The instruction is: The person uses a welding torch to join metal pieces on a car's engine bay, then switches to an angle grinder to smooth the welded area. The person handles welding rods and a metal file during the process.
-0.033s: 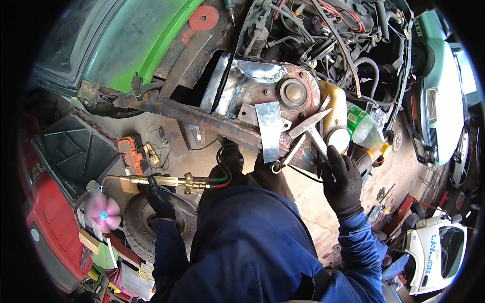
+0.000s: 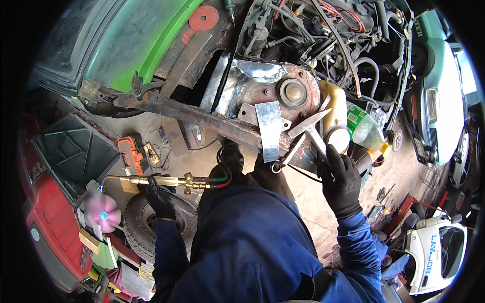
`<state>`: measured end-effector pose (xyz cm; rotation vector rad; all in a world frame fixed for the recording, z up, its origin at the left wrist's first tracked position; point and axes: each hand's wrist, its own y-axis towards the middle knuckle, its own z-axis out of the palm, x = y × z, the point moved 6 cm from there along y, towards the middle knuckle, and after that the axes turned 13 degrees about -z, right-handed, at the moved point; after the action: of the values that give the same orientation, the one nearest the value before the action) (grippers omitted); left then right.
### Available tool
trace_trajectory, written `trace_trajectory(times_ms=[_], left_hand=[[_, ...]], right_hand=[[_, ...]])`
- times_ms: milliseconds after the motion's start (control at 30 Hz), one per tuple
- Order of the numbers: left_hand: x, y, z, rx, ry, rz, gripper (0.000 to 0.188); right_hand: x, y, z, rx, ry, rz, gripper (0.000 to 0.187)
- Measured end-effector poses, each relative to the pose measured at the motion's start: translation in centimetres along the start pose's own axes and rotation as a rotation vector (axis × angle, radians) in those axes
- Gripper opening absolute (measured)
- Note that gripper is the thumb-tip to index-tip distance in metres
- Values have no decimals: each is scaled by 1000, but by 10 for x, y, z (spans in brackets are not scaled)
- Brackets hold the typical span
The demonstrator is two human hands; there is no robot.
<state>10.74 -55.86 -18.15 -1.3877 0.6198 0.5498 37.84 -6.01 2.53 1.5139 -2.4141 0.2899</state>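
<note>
A brass gas torch (image 2: pixel 166 180) lies across my gloved left hand (image 2: pixel 160 199), whose fingers close around its body. Its thin bent tip points left, and red and green hoses leave its right end. My gloved right hand (image 2: pixel 342 181) grips the shaft of a hammer (image 2: pixel 317 143) with a long pointed head. That head rests over or just above the worn car body, beside a cut strip of bare sheet metal (image 2: pixel 269 129). Below the hammer head sits a ring-ended spanner (image 2: pixel 284 160). Shiny patched metal (image 2: pixel 242 86) surrounds a round strut mount (image 2: pixel 293 94).
An engine bay (image 2: pixel 323 40) full of hoses lies beyond. A plastic bottle (image 2: pixel 366 129) leans near a yellowish reservoir (image 2: pixel 336 108). On the left are a spinning fan (image 2: pixel 103 214), a tyre (image 2: pixel 139 227) and an orange case (image 2: pixel 131 154). Grinding discs (image 2: pixel 203 18) lie by the green panel.
My right hand and the hammer have shifted very slightly to the left. The fan blades have turned. My left hand and the torch look unmoved.
</note>
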Motion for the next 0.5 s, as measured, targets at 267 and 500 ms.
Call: trace_trajectory(times_ms=[267, 500], left_hand=[[-17, -24, 22, -83, -5, 10, 43], [-34, -49, 50, -118, -105, 69, 47]], right_hand=[[0, 4, 7, 30, -17, -17, 52], [-4, 7, 9, 28, -7, -43, 50]])
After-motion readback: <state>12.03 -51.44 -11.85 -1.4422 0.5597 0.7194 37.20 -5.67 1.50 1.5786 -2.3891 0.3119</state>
